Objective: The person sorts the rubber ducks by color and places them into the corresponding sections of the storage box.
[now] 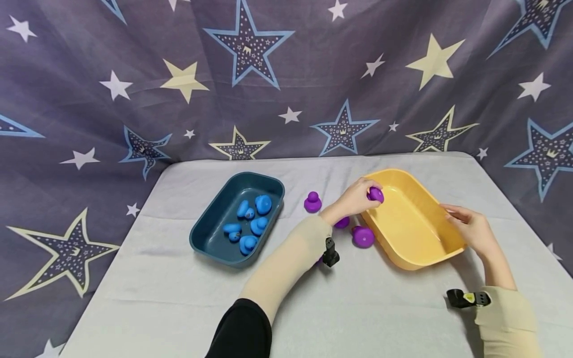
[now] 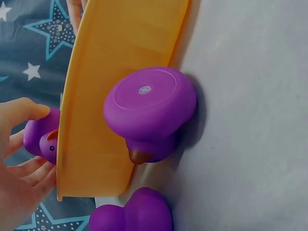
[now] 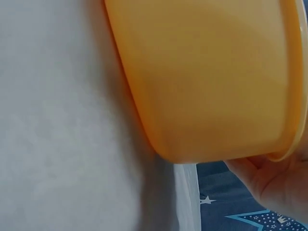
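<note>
My left hand (image 1: 355,199) pinches a purple rubber duck (image 1: 376,195) at the left rim of the yellow tub (image 1: 414,223). In the left wrist view the held duck (image 2: 42,137) shows an eye and an orange beak beside the tub wall. My right hand (image 1: 472,226) grips the tub's right rim, its fingers reaching over the edge. The tub's visible floor is bare. Other purple ducks lie left of the tub: one tipped over (image 1: 362,237), one partly behind the left wrist (image 1: 342,222), and one farther left (image 1: 313,202).
A dark teal tub (image 1: 215,219) with several blue ducks (image 1: 247,244) stands on the left of the white-covered table (image 1: 147,288). Something purple shows beneath the left forearm, mostly hidden. A star-patterned cloth (image 1: 286,74) hangs behind the table.
</note>
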Motion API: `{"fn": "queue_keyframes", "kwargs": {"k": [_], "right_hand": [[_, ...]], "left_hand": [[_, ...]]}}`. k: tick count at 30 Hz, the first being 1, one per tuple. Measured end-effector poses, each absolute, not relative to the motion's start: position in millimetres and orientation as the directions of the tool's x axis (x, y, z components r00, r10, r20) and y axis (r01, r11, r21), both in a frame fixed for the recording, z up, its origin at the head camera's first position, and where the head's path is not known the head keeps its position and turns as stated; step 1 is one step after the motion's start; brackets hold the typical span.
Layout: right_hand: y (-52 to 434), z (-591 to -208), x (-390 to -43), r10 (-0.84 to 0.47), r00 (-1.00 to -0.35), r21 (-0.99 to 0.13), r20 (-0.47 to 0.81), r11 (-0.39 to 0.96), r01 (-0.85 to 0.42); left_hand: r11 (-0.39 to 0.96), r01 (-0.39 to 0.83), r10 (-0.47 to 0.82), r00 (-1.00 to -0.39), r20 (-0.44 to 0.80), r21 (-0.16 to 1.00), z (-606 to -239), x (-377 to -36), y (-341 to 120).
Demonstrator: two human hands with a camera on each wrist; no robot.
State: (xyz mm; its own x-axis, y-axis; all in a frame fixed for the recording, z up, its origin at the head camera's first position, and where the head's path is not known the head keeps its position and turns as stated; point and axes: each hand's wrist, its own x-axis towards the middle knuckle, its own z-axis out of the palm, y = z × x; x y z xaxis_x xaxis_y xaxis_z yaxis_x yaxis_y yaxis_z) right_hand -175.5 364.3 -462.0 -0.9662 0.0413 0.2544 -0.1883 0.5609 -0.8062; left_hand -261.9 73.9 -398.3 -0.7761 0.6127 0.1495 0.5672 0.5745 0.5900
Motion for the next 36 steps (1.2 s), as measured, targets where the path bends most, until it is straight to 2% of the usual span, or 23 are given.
{"fn": "queue_keyframes", "kwargs": {"k": [5,9,14,22,29,36], "right_hand": [[372,-464,-179,0.011,-0.979,-0.844,0.205,0.509,-0.171],[369,-454,-175,-0.016,-0.985,-0.840,0.171,0.521,-0.154],[380,-464,-181,-0.017,-0.991,-0.823,0.135,0.556,-0.121],[392,-474,-188,-0.010,-0.995,-0.809,0.103,0.580,-0.090],[396,-481,-190,-0.006,-0.992,-0.817,0.124,0.567,-0.106],[402,-489,-192,0.020,-0.996,-0.772,0.086,0.634,-0.053]], "left_hand": [[0.592,0.570,0.615,-0.776,0.137,0.570,-399,-264,74],[0.602,0.574,0.618,-0.775,0.131,0.555,-399,-265,74],[0.604,0.577,0.624,-0.771,0.124,0.549,-399,-264,74],[0.559,0.588,0.623,-0.763,0.172,0.584,-398,-260,68],[0.464,0.583,0.620,-0.751,0.225,0.667,-392,-251,56],[0.433,0.582,0.638,-0.738,0.223,0.688,-386,-240,42]]}}
